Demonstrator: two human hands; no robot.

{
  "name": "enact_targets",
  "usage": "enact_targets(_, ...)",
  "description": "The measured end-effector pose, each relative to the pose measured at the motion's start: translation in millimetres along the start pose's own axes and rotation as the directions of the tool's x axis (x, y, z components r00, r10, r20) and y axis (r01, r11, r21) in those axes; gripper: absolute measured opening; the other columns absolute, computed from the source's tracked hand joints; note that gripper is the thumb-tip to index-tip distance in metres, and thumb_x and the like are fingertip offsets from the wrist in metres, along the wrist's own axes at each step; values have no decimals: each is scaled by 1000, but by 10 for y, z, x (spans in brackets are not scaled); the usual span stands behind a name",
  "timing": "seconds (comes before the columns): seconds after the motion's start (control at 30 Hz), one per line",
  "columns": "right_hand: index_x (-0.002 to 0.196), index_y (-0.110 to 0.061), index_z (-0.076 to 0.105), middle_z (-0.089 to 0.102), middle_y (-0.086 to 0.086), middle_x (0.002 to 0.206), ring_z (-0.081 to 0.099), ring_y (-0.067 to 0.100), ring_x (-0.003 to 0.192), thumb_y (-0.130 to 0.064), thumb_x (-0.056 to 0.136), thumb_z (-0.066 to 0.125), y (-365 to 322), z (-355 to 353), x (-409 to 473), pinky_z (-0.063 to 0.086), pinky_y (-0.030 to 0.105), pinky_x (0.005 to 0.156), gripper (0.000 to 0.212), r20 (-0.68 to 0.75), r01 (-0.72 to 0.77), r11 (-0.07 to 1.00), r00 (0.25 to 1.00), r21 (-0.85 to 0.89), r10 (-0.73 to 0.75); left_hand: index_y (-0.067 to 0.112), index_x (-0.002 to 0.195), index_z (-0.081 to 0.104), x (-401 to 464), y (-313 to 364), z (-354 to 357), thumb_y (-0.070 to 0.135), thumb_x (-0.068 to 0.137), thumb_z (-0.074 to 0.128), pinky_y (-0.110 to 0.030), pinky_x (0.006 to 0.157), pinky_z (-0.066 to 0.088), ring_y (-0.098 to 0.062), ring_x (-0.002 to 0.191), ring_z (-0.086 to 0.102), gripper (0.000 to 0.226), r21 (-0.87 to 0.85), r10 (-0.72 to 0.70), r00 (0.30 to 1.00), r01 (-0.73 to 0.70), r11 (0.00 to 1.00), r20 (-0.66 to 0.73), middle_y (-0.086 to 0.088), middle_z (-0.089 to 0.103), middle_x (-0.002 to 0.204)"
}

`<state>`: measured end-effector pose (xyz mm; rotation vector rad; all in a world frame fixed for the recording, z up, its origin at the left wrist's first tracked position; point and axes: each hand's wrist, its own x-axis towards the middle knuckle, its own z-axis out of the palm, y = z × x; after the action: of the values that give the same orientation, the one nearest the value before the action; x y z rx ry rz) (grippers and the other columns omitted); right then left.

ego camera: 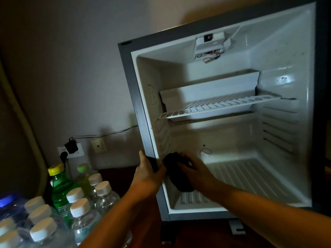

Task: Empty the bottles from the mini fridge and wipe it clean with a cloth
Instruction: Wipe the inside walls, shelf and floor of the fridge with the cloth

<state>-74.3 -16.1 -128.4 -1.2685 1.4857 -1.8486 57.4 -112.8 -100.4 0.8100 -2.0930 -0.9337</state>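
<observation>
The mini fridge (141,108) stands open with no bottles inside, only a white wire shelf (220,104) across its middle. My left hand (149,173) grips the grey left edge of the fridge frame near the bottom. My right hand (194,171) is inside the lower compartment, pressing a black cloth (176,173) against the lower left inner wall. Several clear water bottles with white caps (81,210) and green bottles (60,183) stand outside on the surface at the lower left.
A wall socket with a black adapter and plug (70,149) sits behind the bottles, its cable running to the fridge. A blue-capped large bottle (9,201) is at the far left. The fridge rests on a dark wooden surface (116,178).
</observation>
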Motion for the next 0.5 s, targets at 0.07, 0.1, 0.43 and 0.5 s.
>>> enact_targets(0.07, 97, -10, 58, 64, 12, 88, 65, 23, 80, -7, 97, 54, -94, -49, 183, 53, 25, 70, 4, -194, 36, 999, 980, -23, -40, 25, 153, 2, -23, 32, 1, 25, 90, 65, -32, 82, 55, -20, 99, 65, 90, -6, -1, 1000, 1, 1000, 8, -6, 63, 119)
enact_targets(0.1, 99, -6, 56, 61, 13, 85, 63, 20, 73, -4, 97, 53, -135, -42, 296, 51, 19, 64, 4, -248, 41, 999, 968, 12, -37, 25, 153, -4, -33, 47, 1, 27, 90, 65, -30, 84, 53, -22, 103, 64, 93, -5, -10, 1000, 10, 1000, 9, -8, 61, 124)
enact_targets(0.43, 92, -18, 49, 56, 6, 87, 57, 14, 77, -2, 94, 51, -189, 309, 191, 46, 19, 58, 17, -181, 46, 998, 982, -30, -51, 21, 152, -12, -13, 54, 0, 18, 91, 64, -36, 86, 55, -18, 92, 65, 98, -40, -51, 998, 53, 998, 44, -1, 63, 106)
enact_targets(0.5, 98, -21, 50, 59, 7, 99, 59, 16, 88, -10, 96, 56, -211, 332, 9, 46, 18, 63, 13, -151, 58, 995, 986, -76, -69, 21, 153, -4, 14, 33, 3, 15, 90, 65, -44, 84, 57, -25, 93, 67, 94, -30, -60, 998, 61, 998, 36, -11, 64, 114)
